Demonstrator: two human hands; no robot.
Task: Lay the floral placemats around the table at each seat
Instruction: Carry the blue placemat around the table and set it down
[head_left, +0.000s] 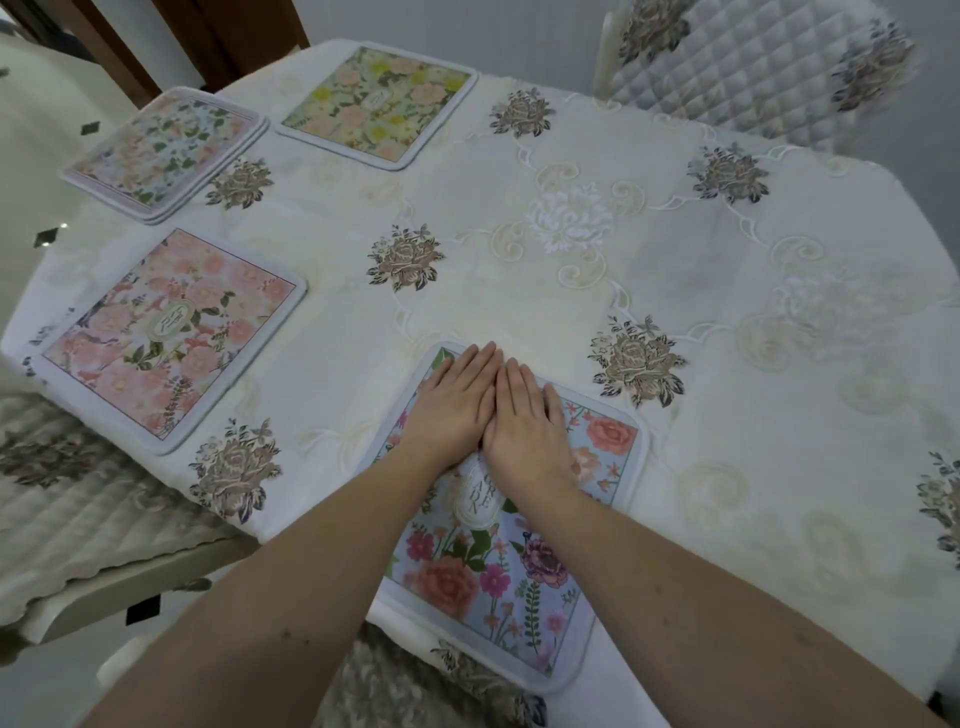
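Both your hands lie flat and open, holding nothing, side by side on the blue floral placemat (511, 525) at the near edge of the bench (779, 467): left hand (454, 400), right hand (527, 421). The remaining stack of placemats (166, 153) sits at the far left corner, well apart, so your left hand is nearer; seats on the right look unserved
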